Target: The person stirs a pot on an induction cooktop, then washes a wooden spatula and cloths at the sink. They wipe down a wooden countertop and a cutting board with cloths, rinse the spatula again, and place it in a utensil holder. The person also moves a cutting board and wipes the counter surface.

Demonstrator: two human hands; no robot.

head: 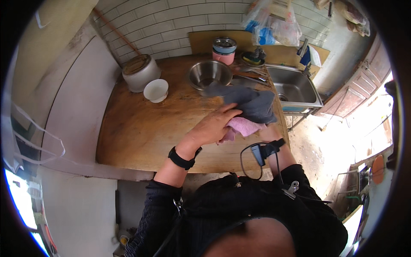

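My left hand (213, 125) grips a bunched pink cloth (245, 126), with its fingertips against a dark grey cloth (253, 102). The grey cloth hangs in loose folds above the pink one, and its far end is blurred over the near rim of a stainless steel bowl (210, 75). My right hand (269, 131) is at the right side of the cloths. Its fingers are hidden under the fabric, so their grip does not show. Both cloths are over the right part of a worn wooden tabletop (154, 135).
A white bowl (155, 91) stands beside an upturned metal pot (141, 72) at the back left. Behind the steel bowl are a pink cup (223, 57) and a dish with a sponge (252, 58). Utensils (253, 77) lie near a steel sink (293, 83) at the right.
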